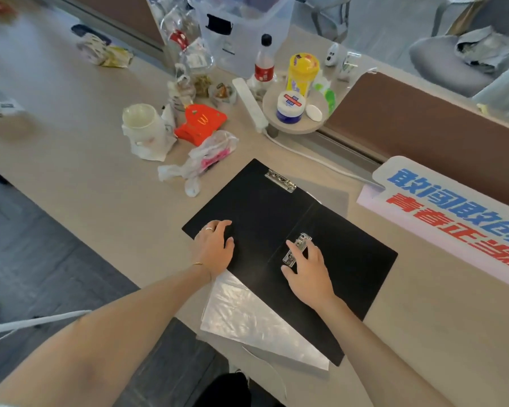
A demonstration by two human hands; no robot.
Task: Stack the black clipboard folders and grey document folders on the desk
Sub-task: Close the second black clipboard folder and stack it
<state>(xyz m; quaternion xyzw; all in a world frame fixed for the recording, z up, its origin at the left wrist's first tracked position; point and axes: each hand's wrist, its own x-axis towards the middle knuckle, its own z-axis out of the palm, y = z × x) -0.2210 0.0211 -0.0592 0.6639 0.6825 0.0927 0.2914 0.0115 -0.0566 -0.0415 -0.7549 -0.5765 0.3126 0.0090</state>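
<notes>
- Black clipboard folder (265, 230) is lying open and flat on the desk (100, 177), kinda diagonal, spine running between the two hands.
- Left hand (215, 248) is pressed palm-down on the near-left corner of the left flap. Fingers spread flat, so that grip isn't closed on anything, just resting on the cover. There's a ring on one finger and a thin bracelet at the wrist.
- Right hand (306, 274) sits on the right flap, fingers loosely open, fingertips touching the small metal clip (296, 249) just right of the spine. Can't tell if it's actually pinching the clip or only resting on it.
- Second metal clip (280, 180) is at the far edge of the left flap, well away from both hands.
- Under the folder, a grey document folder (253, 318) pokes out just below the left wrist, shiny translucent plastic, near the desk edge. Another grey sheet (332, 198) peeks out past the far side of the black one, beyond the right hand.
- Beyond the left hand: crumpled plastic bag (200, 163), red fries carton (200, 124), a white cup (138, 118).
- Farther out past the right hand: cola bottle (264, 66), yellow canister (302, 73), blue-and-white jar (289, 107) on a little round stand, plus a white power strip (250, 104).
- A sign with blue and red lettering (453, 212) lies off to the right of the right hand.
</notes>
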